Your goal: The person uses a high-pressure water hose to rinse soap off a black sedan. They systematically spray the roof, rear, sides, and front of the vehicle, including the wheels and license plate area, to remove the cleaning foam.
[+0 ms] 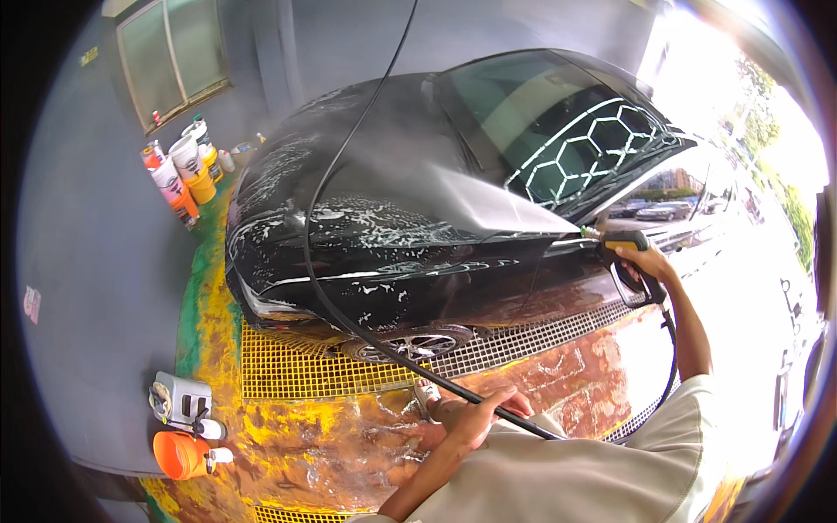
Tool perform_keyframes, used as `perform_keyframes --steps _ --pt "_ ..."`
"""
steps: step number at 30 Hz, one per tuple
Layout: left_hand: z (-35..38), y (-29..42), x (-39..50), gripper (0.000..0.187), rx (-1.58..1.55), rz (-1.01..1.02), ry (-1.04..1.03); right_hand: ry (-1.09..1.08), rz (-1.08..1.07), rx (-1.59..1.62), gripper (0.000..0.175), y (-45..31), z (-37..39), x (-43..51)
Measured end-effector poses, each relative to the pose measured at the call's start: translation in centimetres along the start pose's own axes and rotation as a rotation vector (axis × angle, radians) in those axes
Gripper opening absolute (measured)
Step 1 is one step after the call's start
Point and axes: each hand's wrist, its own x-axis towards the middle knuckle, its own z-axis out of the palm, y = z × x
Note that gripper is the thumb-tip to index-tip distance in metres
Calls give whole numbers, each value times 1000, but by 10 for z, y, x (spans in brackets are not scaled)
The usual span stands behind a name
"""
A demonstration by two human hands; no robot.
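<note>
My right hand (647, 261) is wrapped around the grip of a black and yellow pressure-washer spray gun (626, 243). From its green-tipped nozzle (588, 232) a white fan of water (503, 206) sprays leftward over the hood. Near my waist, my left hand (482, 415) grips a black high-pressure hose (356, 330), which rises in a long curve to the top of the view. The black car (392, 163) bears patches of white foam (386, 225) on its hood and fender. White strips in a honeycomb pattern (562, 173) show on its windshield.
Yellow floor grating (314, 366) runs beside the front wheel (409, 344) over wet, worn paint. Several stacked buckets (196, 173) stand by the grey wall (111, 261). An orange bucket (180, 454) and a grey container (180, 395) sit at lower left.
</note>
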Motion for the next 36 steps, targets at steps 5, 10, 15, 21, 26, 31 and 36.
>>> perform_keyframes --steps 5,10,15,21,26,31,36 --pt "27 2 10 32 382 -122 -325 32 24 -74 30 36 6 -69" --pt "50 -2 22 34 629 -127 -526 -20 18 -190 44 6 27 -108" --pt "39 -18 29 36 613 -147 -480 63 -90 -209 35 -28 3 -57" --pt "15 -17 52 34 425 -160 -287 -183 -221 -286 37 -102 44 -9" --pt "5 0 61 37 517 -147 -159 -178 -436 -267 40 -105 77 57" --pt "-33 -11 77 33 216 -150 78 242 -319 -499 50 -160 65 144" --pt "-50 20 86 32 110 -60 153 -3 -466 -463 53 -210 112 153"
